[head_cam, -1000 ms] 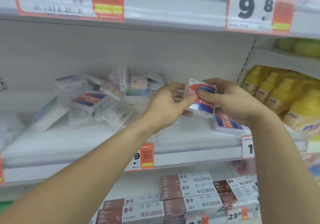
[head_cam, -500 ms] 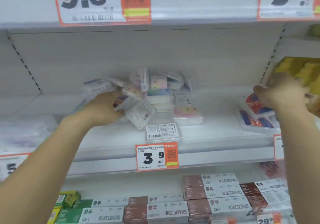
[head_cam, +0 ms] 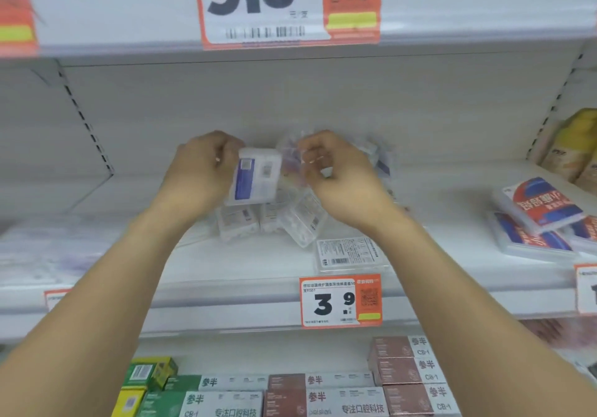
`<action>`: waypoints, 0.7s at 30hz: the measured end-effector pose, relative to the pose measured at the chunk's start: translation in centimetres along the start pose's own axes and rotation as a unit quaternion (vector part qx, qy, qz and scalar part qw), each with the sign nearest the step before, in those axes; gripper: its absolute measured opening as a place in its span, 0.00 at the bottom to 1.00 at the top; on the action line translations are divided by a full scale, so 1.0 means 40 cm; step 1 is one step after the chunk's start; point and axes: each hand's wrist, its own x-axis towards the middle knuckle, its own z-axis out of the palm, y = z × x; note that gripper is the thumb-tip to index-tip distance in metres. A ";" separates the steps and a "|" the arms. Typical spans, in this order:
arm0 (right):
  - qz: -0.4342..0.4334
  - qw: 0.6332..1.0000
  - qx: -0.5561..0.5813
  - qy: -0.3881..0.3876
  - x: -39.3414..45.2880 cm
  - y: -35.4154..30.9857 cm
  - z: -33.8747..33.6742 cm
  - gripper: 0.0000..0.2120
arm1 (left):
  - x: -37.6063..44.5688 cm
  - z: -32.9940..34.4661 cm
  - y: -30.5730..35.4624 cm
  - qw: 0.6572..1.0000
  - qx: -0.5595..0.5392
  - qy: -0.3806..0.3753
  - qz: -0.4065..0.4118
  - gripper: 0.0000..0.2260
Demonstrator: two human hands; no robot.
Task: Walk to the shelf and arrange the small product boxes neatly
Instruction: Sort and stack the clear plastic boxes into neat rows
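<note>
A: Nearest us, what can you make out?

B: Stacked cartons (head_cam: 349, 400) on the lower shelf, cut off by the bottom of the view. Above them, on the front edge of the middle shelf (head_cam: 252, 271), one price tag (head_cam: 340, 301) reading 3.9; two more tags are cut off, one at each side.

A: And the small boxes?

B: One flat clear box (head_cam: 350, 252) lies label-up near the front edge. Behind it is the heap (head_cam: 271, 219) toward the back wall. I count about three clear boxes under the hands; the rest are blurred or covered, so the full number is unclear.

A: The hands?

B: The left hand (head_cam: 202, 176) has its fingers curled round a white box with a blue stripe (head_cam: 253, 176), held upright above the heap. The right hand (head_cam: 336, 177) pinches a clear box or wrapper (head_cam: 292, 153); it is too blurred to name.

A: Different from half a second ago?

B: Yes. Then the right hand was at the shelf's right end by the red and blue packs (head_cam: 538, 213); now it is at the heap. The left hand was buried in the heap's left side; now it has a box lifted.

A: How many packs there?

B: Two plain ones, more cut off. Beyond them, yellow bags (head_cam: 573, 145), partly out of view. Overhead, a 9.8 tag (head_cam: 290, 6).
</note>
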 end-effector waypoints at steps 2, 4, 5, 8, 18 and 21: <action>0.007 0.999 0.037 -0.037 0.001 -0.017 0.027 0.17 | -0.004 -0.019 0.033 0.996 -0.083 0.020 0.008 0.12; 0.038 0.992 0.112 -0.044 -0.002 -0.029 0.042 0.25 | -0.012 -0.024 0.061 0.987 -0.155 0.023 0.020 0.12; 0.060 0.985 0.159 -0.034 -0.002 -0.031 0.042 0.27 | -0.016 -0.019 0.071 0.984 -0.173 0.021 0.028 0.12; 0.111 0.970 0.212 0.044 0.007 -0.017 -0.007 0.27 | -0.021 0.013 0.093 0.972 -0.233 -0.007 0.019 0.11; 0.166 0.906 -0.207 0.331 -0.037 0.239 -0.447 0.19 | 0.051 0.231 0.123 0.998 -0.013 -0.037 0.058 0.30; 0.233 0.890 -0.260 0.292 -0.063 0.294 -0.487 0.23 | 0.092 0.272 0.124 0.998 0.017 -0.040 0.048 0.33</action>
